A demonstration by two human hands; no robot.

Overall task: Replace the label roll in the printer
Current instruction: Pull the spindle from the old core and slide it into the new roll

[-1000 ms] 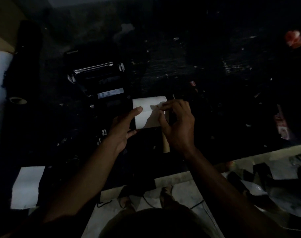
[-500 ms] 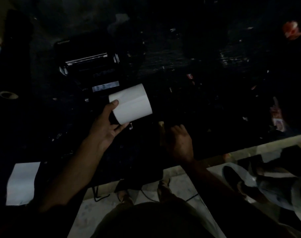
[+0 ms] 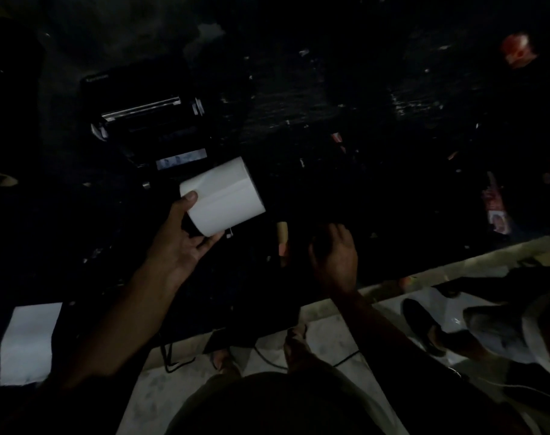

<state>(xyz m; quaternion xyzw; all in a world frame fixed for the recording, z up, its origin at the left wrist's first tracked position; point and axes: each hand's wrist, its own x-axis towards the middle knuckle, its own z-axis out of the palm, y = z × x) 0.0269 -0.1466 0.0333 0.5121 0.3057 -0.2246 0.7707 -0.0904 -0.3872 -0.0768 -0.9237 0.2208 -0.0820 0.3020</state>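
Observation:
The scene is very dark. A white label roll (image 3: 225, 196) is held at its left end by my left hand (image 3: 181, 243), tilted, just in front of the black printer (image 3: 148, 120). The printer's lid is up and a metal bar shines across it. My right hand (image 3: 335, 255) rests low on the black table with fingers curled over something dark; I cannot tell if it holds anything. A brown cardboard core (image 3: 282, 243) lies on the table between my two hands.
A white sheet (image 3: 29, 342) lies at the table's near left corner. Small scraps and a red wrapper (image 3: 517, 51) dot the right side. The table edge (image 3: 424, 274) runs diagonally at lower right; a cable (image 3: 173, 362) hangs below it. Another person's shoe (image 3: 423, 324) is on the floor.
My right hand let go of the roll and dropped to the table near the core. My left hand lifted the roll alone, up and left toward the printer.

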